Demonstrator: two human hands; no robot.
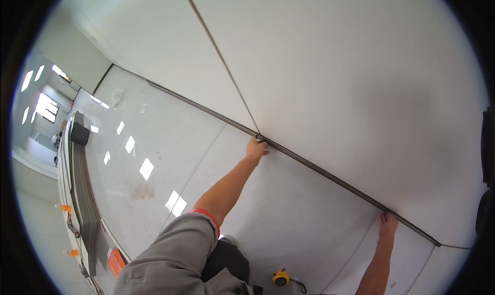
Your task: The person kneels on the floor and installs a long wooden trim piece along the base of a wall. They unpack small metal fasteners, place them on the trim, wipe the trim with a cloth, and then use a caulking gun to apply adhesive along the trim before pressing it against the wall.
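Note:
A long dark grey-brown skirting strip [330, 177] runs along the foot of a white wall panel [330, 73], slanting from upper left to lower right. My left hand [256, 149] is closed at the strip, right beneath the vertical joint between two panels, with its fingertips partly hidden. Close to the strip's right end, my right hand [388, 225] has its fingers bent against the same strip. A yellow tape measure [281, 278] with a black wrist cord lies on the floor between my arms, near my body.
Glossy pale floor tiles [201, 135] with thin joints spread below the wall. On the left stands a stack of long panels [85, 207], with a black box-like item [80, 133] and orange-topped items [71, 252] beside it. An orange object [116, 262] lies near my left sleeve.

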